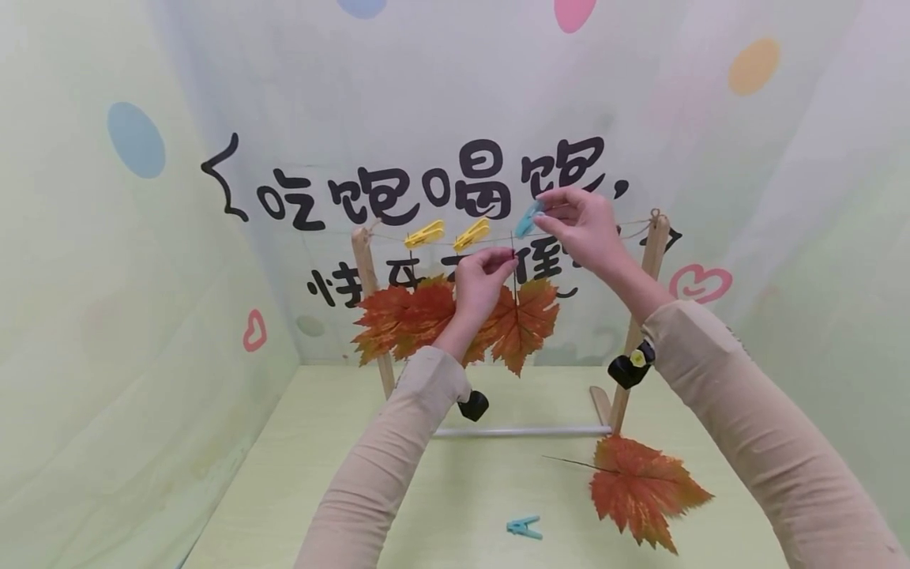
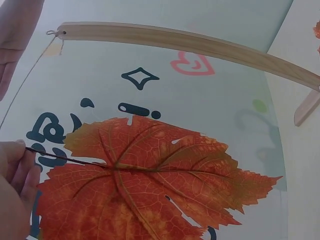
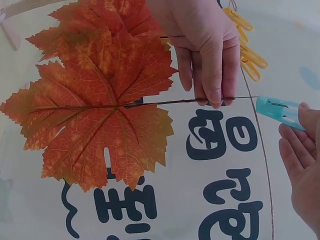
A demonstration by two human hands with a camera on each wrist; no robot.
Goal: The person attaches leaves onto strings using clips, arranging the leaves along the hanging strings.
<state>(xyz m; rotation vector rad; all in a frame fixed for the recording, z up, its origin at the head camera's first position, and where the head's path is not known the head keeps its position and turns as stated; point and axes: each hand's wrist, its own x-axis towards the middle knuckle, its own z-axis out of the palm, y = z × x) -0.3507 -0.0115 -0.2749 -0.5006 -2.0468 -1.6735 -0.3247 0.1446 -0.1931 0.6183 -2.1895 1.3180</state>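
My left hand [image 1: 483,288] pinches the dark stem of an orange-red artificial maple leaf [image 1: 522,320], which hangs below the twine [image 3: 267,185]. The stem's tip crosses the twine. In my right hand [image 1: 579,229] is a blue clothespin [image 3: 277,111], gripped by its handle end, its nose right at the stem tip in the right wrist view. Left of it, two yellow clothespins [image 1: 426,234] sit on the twine, with more leaves [image 1: 398,316] hanging under them, partly behind my left hand and forearm.
Wooden posts [image 1: 650,261] hold the twine at both ends, joined low by a white rod [image 1: 526,431]. Nearer on the table lie another maple leaf [image 1: 643,490] and a second blue clothespin [image 1: 524,527]. A printed cloth [image 1: 284,95] hangs behind.
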